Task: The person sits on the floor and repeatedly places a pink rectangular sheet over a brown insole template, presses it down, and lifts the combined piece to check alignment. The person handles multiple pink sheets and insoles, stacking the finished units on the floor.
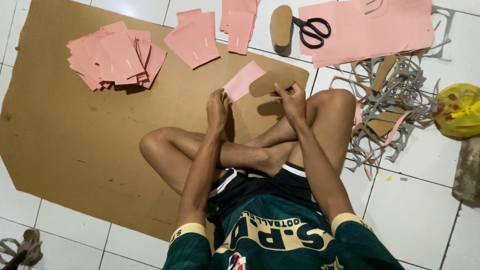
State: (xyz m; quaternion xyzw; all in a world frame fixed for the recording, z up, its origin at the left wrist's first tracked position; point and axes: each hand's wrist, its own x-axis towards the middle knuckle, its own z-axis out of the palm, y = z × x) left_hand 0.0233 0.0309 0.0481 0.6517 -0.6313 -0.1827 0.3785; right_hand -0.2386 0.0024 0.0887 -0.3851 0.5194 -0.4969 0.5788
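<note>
both hands up over the crossed legs: left hand (218, 107) pinching the near corner of a pink paper piece (243, 80), fingers closed on it; right hand (291, 101) gripping a tan sole-shaped cutout (278, 80) by its near edge, thumb on top, fingers curled under.

held just above the brown cardboard sheet (75, 130) spread on the tiled floor (425, 190). pink piece at roughly 1 o'clock from the left hand, tilted, its right edge tucked under or touching the sole cutout; cutout at about 11 o'clock from the right hand, lying almost level, rounded end toward 9 o'clock. exact overlap between the two hard to tell.

to do it well, probably: keep the cutout flat against the pink piece, square up the edges before pressing, hold both pinches firm so nothing slides, leave a margin of pink all around the sole outline.

elsewhere: fanned stack of pink pieces (116, 61) at 10 o'clock on the cardboard, smaller pink groups (194, 41) at 12 o'clock, another sole cutout (281, 26) beside black scissors (312, 29) at 12 to 1 o'clock, large pink sheets (370, 30) at 1 o'clock, heap of grey and tan offcuts (390, 105) at 3 o'clock, yellow bag (460, 110) farther out the same way.
</note>
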